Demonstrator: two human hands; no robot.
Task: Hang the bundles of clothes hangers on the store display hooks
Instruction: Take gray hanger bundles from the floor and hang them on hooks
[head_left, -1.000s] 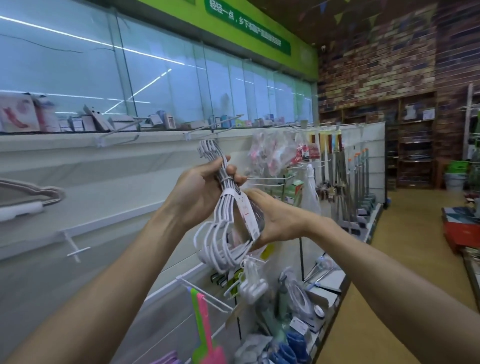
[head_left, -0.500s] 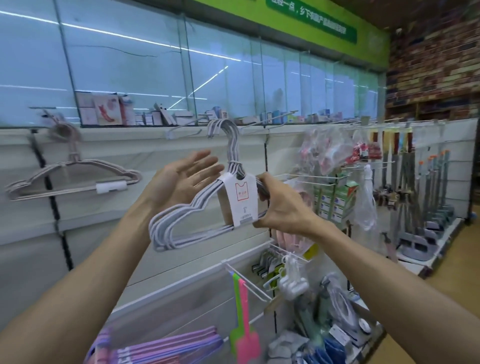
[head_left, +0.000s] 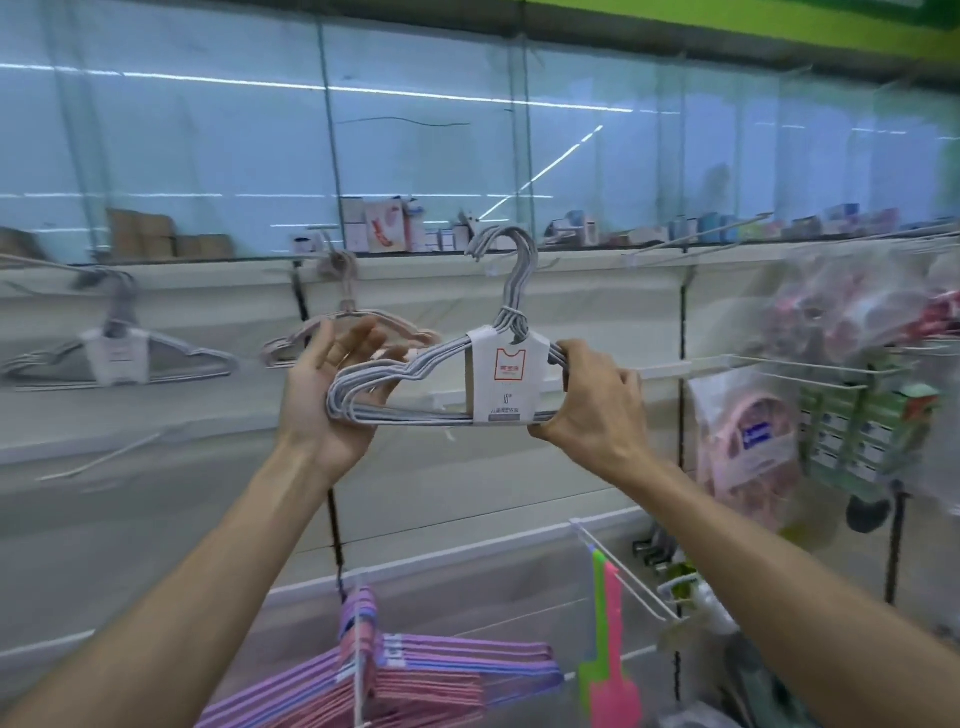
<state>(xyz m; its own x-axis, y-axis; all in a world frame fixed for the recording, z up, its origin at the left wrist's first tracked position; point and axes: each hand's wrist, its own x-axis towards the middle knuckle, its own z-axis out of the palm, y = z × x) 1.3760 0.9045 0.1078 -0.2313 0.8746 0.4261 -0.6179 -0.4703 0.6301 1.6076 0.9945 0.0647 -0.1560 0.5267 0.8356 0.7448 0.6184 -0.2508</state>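
Risk: hook tops of white hanger bundle (head_left: 441, 384) fan apart, some miss display hook (head_left: 691, 241), far right, possibly the target; blur hides tip. Bundle could tip: right hand (head_left: 592, 405) grips right end, left hand (head_left: 332, 395) open, cupping left end. Held upright mid-scene, near wall; white paper sleeve, thin coated wires, tie at neck.

boxes (head_left: 382, 226) on top shelf | pink-green swatters (head_left: 608, 670) low right | bagged goods (head_left: 743, 447) right

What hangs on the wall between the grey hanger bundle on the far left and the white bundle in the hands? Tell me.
In the head view, a beige hanger bundle hangs there, partly hidden behind the left hand; the right hand grips the white bundle.
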